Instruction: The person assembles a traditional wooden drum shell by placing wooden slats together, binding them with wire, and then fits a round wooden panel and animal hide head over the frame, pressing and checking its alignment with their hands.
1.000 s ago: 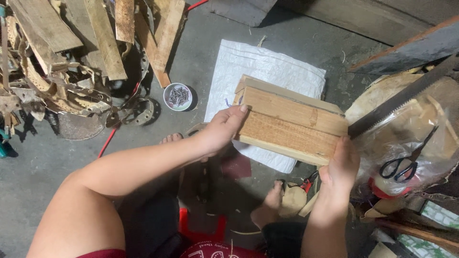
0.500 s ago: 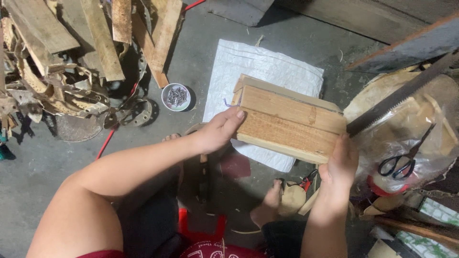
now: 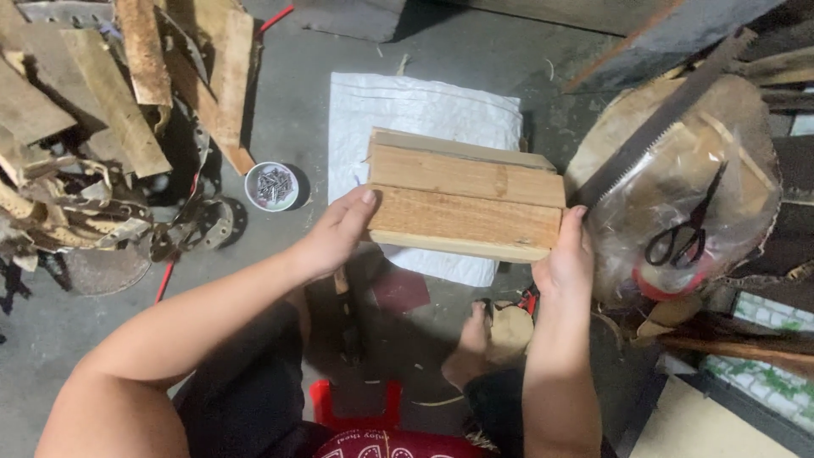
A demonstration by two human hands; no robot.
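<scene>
- Wooden scraps [image 3: 127, 110] are piled at the floor's left edge, with a cup of nails [image 3: 272, 186] just beside them.
- Left hand [image 3: 335, 237] is clamped on the boards' left end.
- Boards [image 3: 465, 197] are held stacked above the white sack [image 3: 407, 106]; no nail appears driven yet.
- Right hand [image 3: 566, 259] is clasped on the right end.
- Scissors [image 3: 682, 229] lie at the right.
</scene>
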